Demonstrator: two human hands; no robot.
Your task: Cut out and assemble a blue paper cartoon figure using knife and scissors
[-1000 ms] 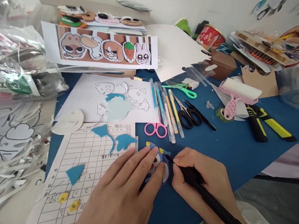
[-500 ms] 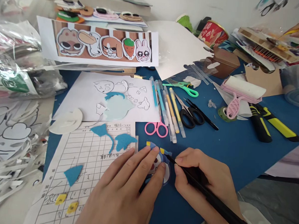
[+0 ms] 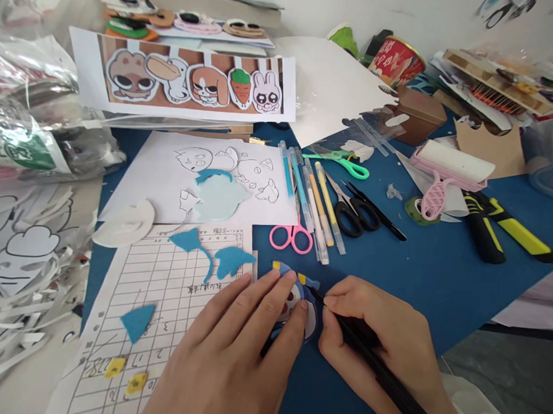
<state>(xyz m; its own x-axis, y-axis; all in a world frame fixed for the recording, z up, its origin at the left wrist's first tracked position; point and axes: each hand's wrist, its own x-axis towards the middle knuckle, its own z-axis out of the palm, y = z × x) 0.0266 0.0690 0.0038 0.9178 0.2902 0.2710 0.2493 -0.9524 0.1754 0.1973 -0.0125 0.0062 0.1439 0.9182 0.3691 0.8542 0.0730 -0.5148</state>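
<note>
My left hand [image 3: 236, 347] lies flat with its fingers stretched out, pressing a small blue-and-white cartoon cutout [image 3: 311, 323] against the blue table. Much of the cutout is hidden under the fingers; blue and yellow ear-like parts stick out at the top. Between thumb and fingers of my right hand [image 3: 376, 342] is a slim black pen [image 3: 388, 373], its tip at the cutout's upper right edge. Left of my hands, blue felt pieces [image 3: 233, 262] and two small yellow pieces [image 3: 136, 383] rest on a gridded paper sheet [image 3: 143, 268].
Pink-handled scissors [image 3: 291, 237], several pens [image 3: 323, 203], black-handled scissors [image 3: 357, 216] and green scissors [image 3: 348, 164] lie beyond my hands. To the right are a pink lint roller [image 3: 449, 170] and yellow-black pliers [image 3: 516, 232]. Paper scraps [image 3: 28, 336] fill the left side.
The view has shifted slightly. Another person's hand at the far upper right is out of sight now. My hands and the pen keep almost the same place on the cutout.
</note>
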